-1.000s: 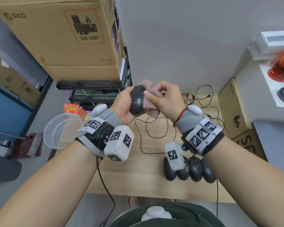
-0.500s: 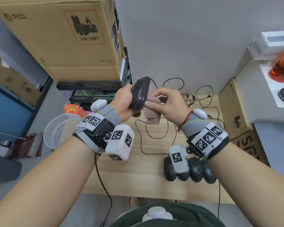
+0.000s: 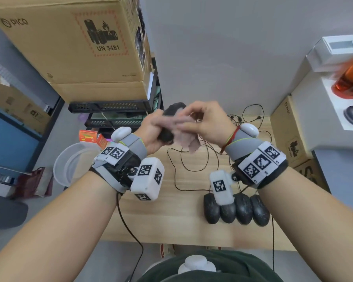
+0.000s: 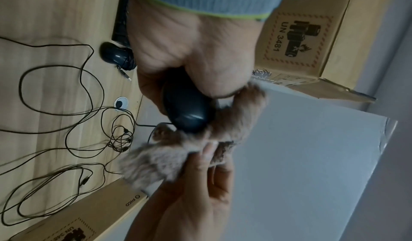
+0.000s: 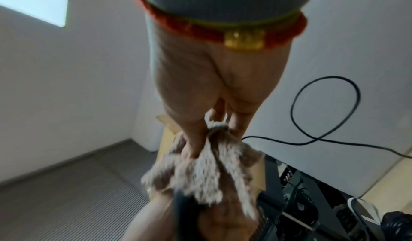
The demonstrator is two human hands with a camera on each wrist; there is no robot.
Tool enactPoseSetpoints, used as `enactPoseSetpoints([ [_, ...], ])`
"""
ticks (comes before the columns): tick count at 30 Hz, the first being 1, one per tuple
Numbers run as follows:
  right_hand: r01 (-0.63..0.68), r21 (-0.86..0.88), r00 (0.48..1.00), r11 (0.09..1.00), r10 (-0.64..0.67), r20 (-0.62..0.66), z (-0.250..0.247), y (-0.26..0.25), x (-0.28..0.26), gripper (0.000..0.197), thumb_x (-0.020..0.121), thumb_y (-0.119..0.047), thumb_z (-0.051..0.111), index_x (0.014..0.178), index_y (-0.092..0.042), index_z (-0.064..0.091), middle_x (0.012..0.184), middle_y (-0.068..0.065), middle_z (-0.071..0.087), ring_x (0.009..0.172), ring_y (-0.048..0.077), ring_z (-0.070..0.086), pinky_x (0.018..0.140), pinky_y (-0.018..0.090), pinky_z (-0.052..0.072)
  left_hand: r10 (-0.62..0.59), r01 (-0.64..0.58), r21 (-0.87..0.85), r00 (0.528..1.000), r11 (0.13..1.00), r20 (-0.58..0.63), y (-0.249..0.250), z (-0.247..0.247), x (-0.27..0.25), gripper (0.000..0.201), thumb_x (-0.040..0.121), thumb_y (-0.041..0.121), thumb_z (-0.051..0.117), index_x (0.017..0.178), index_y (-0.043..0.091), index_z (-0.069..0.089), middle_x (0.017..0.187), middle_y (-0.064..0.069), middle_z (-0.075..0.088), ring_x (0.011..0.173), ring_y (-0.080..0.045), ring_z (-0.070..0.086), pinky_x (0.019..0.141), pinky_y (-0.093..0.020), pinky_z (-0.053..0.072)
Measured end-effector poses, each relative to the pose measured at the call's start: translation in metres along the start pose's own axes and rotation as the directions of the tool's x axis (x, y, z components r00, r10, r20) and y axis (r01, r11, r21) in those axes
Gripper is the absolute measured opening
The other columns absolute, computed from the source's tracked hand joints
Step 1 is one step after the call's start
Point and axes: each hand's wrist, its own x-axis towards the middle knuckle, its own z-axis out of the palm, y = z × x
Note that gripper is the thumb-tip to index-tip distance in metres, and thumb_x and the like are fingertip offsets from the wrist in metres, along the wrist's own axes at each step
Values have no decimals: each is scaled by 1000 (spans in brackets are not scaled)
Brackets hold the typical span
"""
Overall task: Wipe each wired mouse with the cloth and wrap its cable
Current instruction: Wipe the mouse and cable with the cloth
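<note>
My left hand (image 3: pixel 153 131) grips a black wired mouse (image 4: pixel 186 110) up in the air above the back of the wooden table (image 3: pixel 171 226). My right hand (image 3: pixel 204 123) pinches a fluffy pinkish-brown cloth (image 3: pixel 186 139) and presses it against the mouse. In the left wrist view the cloth (image 4: pixel 169 154) bunches around the mouse's far end. In the right wrist view my fingers (image 5: pixel 196 144) clamp the cloth (image 5: pixel 200 172). The mouse's cable (image 3: pixel 192 165) hangs down onto the table in loose loops.
Several black mice (image 3: pixel 236 208) lie side by side near the table's front right. One mouse with a wrapped cable (image 4: pixel 117 55) sits by a keyboard. Tangled cables (image 3: pixel 251 117) lie at the back. Cardboard boxes (image 3: pixel 69 47) stand left, a clear tub (image 3: pixel 73 163) below.
The mouse has turned in my left hand and the cloth has slid across it, now covering more of its side. Both hands stay raised at about the same place.
</note>
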Motion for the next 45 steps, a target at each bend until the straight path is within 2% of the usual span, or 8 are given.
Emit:
enactPoseSetpoints([
  [3, -104, 82, 962, 991, 121, -244, -8, 16, 15, 19, 80, -15, 81, 79, -28, 67, 75, -9, 68, 70, 12, 63, 76, 41, 60, -32, 35, 42, 997, 999, -64, 3, 5, -4, 24, 105, 28, 37, 99, 16, 57, 74, -1, 59, 59, -15, 52, 49, -18, 43],
  [10, -4, 0, 1000, 1000, 4, -18, 13, 6, -2, 17, 70, -35, 83, 75, -39, 68, 85, -3, 72, 78, 20, 67, 78, 34, 56, -2, 2, 14, 1000, 1000, 8, 3, -5, -5, 43, 107, 30, 32, 89, 3, 61, 54, -2, 60, 44, -13, 54, 50, -18, 40],
  [14, -122, 111, 953, 986, 147, -264, 1, 20, 16, 15, 75, -26, 76, 74, -27, 61, 75, -7, 64, 71, 15, 61, 72, 35, 54, 4, -2, 67, 1000, 998, -23, 2, 1, -11, 25, 106, 25, 40, 93, 16, 59, 73, -2, 60, 54, -14, 55, 45, -17, 44],
  [21, -258, 42, 907, 965, 257, -335, -2, 31, 22, 21, 65, -41, 71, 82, -41, 59, 78, 1, 63, 74, 25, 64, 81, 51, 56, -80, 84, -45, 993, 995, 87, -2, 6, -17, 44, 107, 48, 39, 116, 13, 65, 94, -12, 70, 73, -29, 68, 71, -38, 58],
  [25, -245, -36, 946, 969, 231, -225, -1, 28, 16, 21, 66, -38, 71, 83, -44, 60, 74, -5, 59, 69, 18, 59, 77, 42, 56, -100, 121, -78, 966, 989, 239, 0, 0, -20, 76, 103, 67, 22, 131, 9, 62, 125, -22, 70, 94, -43, 72, 78, -46, 60],
  [32, -166, -216, 971, 962, 120, -209, -7, 5, 16, 14, 89, -21, 68, 97, -32, 67, 98, 2, 64, 54, 26, 67, 48, 31, 55, -151, 152, 15, 960, 988, 236, -5, -2, -19, 75, 102, 70, 18, 115, 12, 64, 90, -17, 67, 67, -30, 63, 64, -32, 49],
  [38, 31, -336, 999, 941, -19, 39, 9, -8, 9, 26, 91, -17, 66, 114, -26, 73, 90, -8, 49, 82, 2, 53, 73, 8, 37, -87, 93, -31, 984, 995, 159, -12, 8, -17, 66, 107, 59, 16, 97, 14, 62, 61, -8, 68, 45, -21, 65, 42, -24, 51],
  [45, 164, -92, 911, 982, -115, 396, 9, -14, -13, 25, 74, -22, 85, 97, -29, 77, 94, 4, 62, 87, 18, 62, 85, 33, 51, -161, 186, -139, 971, 973, 175, -5, -10, -12, 89, 99, 74, 16, 123, 0, 59, 120, -23, 62, 103, -34, 67, 76, -39, 60],
])
